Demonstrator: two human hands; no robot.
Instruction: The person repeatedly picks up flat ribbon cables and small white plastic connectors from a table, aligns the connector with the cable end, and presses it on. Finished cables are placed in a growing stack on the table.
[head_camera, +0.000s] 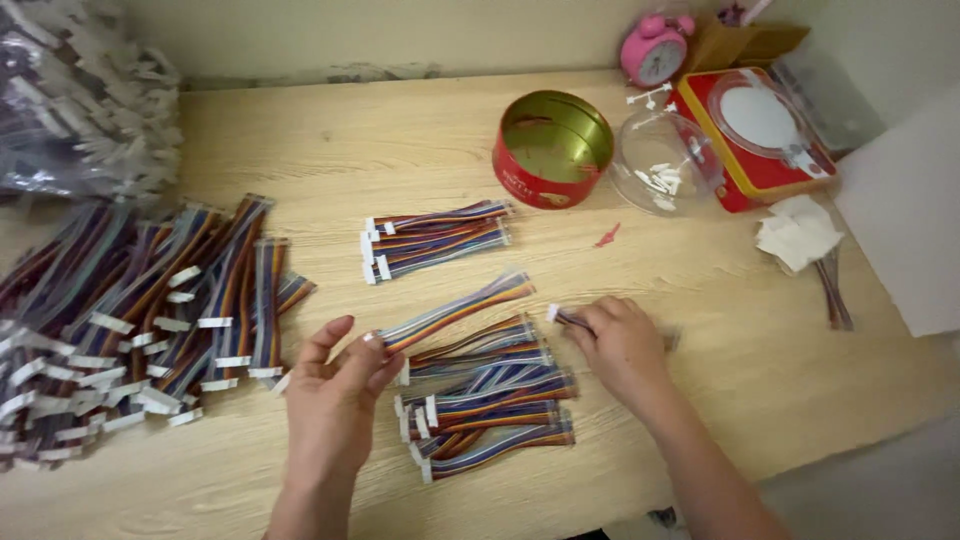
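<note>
Two bare hands are working over the pale wooden counter. The left hand is pinching one end of a flat rainbow-coloured ribbon cable, lifted above a loose pile of similar cables. The right hand is gripping another white-plugged cable just beside that pile.

Soft, even light fell across the pale wooden tabletop, bright enough to show the grain, and cast only faint shadows under the hands near its front edge. A dull sheen lay inside the round red tin and small glints marked the clear plastic jar toward the far right corner. The picture was slightly soft throughout, blurring most in the bagged cables at the far left corner, where the wide lens also bent the tabletop's edges.
</note>
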